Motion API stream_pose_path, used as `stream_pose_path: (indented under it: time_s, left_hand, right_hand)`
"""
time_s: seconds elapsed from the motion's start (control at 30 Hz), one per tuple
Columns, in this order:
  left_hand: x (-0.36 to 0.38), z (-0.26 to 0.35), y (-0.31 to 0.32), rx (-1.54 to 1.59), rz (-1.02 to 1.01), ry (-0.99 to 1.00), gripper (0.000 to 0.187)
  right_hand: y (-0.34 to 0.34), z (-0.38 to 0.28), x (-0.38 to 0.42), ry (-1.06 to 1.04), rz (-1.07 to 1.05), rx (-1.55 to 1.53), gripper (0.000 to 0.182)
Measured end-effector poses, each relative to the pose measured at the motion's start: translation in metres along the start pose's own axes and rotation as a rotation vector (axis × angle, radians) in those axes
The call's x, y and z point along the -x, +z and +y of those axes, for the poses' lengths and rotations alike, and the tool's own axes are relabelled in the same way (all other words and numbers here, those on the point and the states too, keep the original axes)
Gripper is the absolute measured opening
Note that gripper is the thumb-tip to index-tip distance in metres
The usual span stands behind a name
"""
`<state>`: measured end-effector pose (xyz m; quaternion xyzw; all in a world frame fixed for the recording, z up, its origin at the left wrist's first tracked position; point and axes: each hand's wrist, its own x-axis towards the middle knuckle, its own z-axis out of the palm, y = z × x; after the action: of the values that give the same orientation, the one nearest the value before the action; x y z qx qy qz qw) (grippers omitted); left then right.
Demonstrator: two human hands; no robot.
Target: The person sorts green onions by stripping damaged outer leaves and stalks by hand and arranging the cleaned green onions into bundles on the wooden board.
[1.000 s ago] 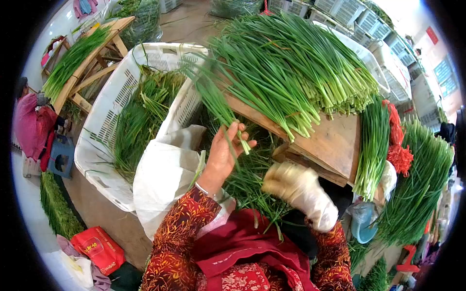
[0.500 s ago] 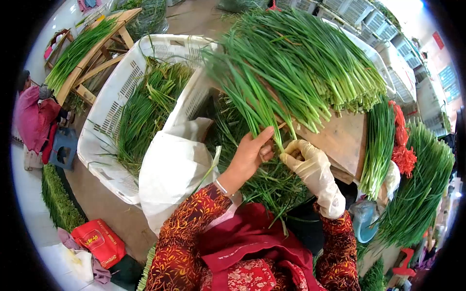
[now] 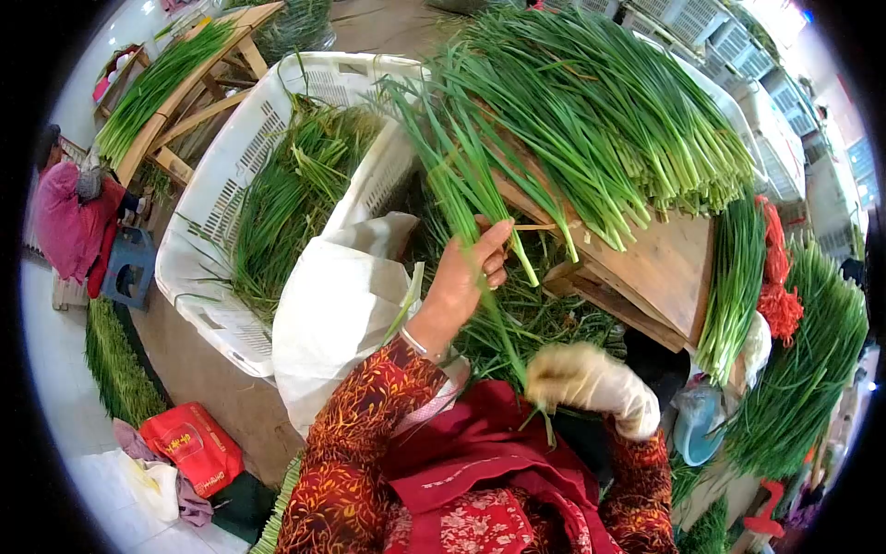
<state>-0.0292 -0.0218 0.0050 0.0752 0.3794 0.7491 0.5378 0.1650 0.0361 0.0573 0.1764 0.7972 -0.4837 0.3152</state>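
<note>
Green stalks on wooden table

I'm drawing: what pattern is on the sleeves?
Head view: sleeves have orange leafy print on dark red.

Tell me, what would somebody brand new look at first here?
Probably the big heap of long green stalks, spread over the wooden table at the upper right. Then maybe the hands in the middle: the bare left hand holds a small bunch, and the right hand, in a pale glove, is blurred lower down. The bright red strings at the far right stand out too.
</note>
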Motion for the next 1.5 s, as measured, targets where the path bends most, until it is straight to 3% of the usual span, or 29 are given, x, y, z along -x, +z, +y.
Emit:
stream_pose_path:
  time_s: [0.03,0.07,0.1,0.13,0.17,0.27,0.37,0.43,0.47,0.5,0.57,0.63,0.73,0.83,0.9,0.97,1.03,1.1,1.17,1.23,1.27,1.3,1.37,1.43,1.5]
  left_hand:
    - [0.001,0.0,0.002,0.001,-0.002,0.0,0.021]
    - [0.002,0.0,0.006,-0.039,0.001,0.003,0.021]
    - [0.005,-0.002,0.008,-0.078,0.006,0.001,0.022]
    - [0.005,-0.006,0.008,-0.079,0.006,-0.006,0.022]
    - [0.003,-0.011,0.007,-0.145,-0.008,0.015,0.022]
    - [0.003,-0.015,0.01,-0.22,-0.006,0.016,0.023]
    - [0.004,-0.012,0.007,-0.218,0.021,0.009,0.023]
    - [0.006,-0.006,0.005,-0.108,-0.047,-0.087,0.03]
    - [0.007,-0.004,0.005,-0.102,-0.045,-0.089,0.03]
    - [0.008,-0.001,0.006,-0.099,-0.082,-0.097,0.035]
    - [0.01,0.006,0.009,-0.103,-0.125,-0.107,0.039]
    - [0.013,0.012,0.01,-0.031,-0.205,-0.111,0.041]
    - [0.012,0.016,0.004,0.036,-0.23,-0.118,0.039]
    - [0.008,0.01,0.001,0.049,-0.169,-0.144,0.034]
    - [0.008,0.006,0.002,0.046,-0.128,-0.158,0.031]
    - [0.009,0.004,0.004,-0.031,-0.166,-0.139,0.026]
    - [0.01,0.001,0.005,-0.015,-0.17,-0.138,0.028]
    - [0.007,0.007,0.004,-0.112,0.044,-0.17,0.031]
    - [0.007,0.009,0.002,-0.08,0.026,-0.148,0.033]
    - [0.008,0.01,0.004,-0.151,0.064,-0.064,0.032]
    - [0.005,0.005,0.001,-0.135,0.066,-0.057,0.03]
    - [0.005,0.005,0.001,-0.135,0.069,-0.06,0.03]
    - [0.004,0.002,0.002,-0.195,0.027,-0.018,0.028]
    - [0.005,0.001,0.003,-0.222,0.032,-0.002,0.024]
    - [0.003,0.001,0.006,-0.309,0.054,0.036,0.022]
  right_hand:
    - [0.003,0.002,-0.001,0.133,-0.076,0.257,0.037]
    - [0.004,0.007,-0.005,0.266,0.154,0.442,0.048]
    - [-0.007,-0.003,0.003,0.181,0.504,0.318,0.039]
    - [-0.014,-0.006,0.002,0.012,0.767,-0.024,0.032]
    - [-0.022,-0.019,0.001,-0.014,0.929,0.064,0.028]
    - [-0.035,-0.026,-0.027,-0.168,1.083,0.375,0.03]
    - [-0.037,-0.021,-0.04,-0.246,1.068,0.363,0.03]
    - [-0.04,-0.017,-0.038,-0.252,0.889,-0.351,0.034]
    - [-0.045,-0.017,-0.035,-0.232,0.803,-0.489,0.037]
    - [-0.047,-0.018,-0.038,-0.228,0.804,-0.491,0.037]
    - [-0.046,-0.016,-0.05,-0.078,0.842,-0.14,0.037]
    - [-0.039,-0.006,-0.064,-0.176,0.941,0.081,0.028]
    - [-0.037,0.0,-0.062,-0.187,0.907,0.116,0.023]
    - [-0.023,-0.007,-0.033,-0.399,0.581,-0.164,0.023]
    - [-0.005,-0.011,-0.01,-0.385,0.383,-0.331,0.032]
    - [0.003,-0.004,0.005,-0.382,0.249,-0.301,0.023]
    - [0.01,0.005,0.014,-0.345,0.234,-0.407,0.025]
    - [0.012,0.012,0.021,-0.407,0.412,-0.525,0.027]
    - [0.005,0.019,0.037,-0.494,0.387,-0.71,0.027]
    - [-0.01,0.015,0.057,-0.259,0.169,-0.782,0.026]
    - [-0.007,0.009,0.047,0.012,0.161,-0.632,0.023]
    - [-0.003,0.006,0.032,0.108,0.247,-0.281,0.026]
    - [0.006,0.035,0.006,0.346,0.631,0.579,0.031]
    - [-0.008,0.008,0.007,0.082,0.939,0.123,0.035]
    - [-0.011,-0.023,-0.001,-0.154,1.026,0.152,0.034]
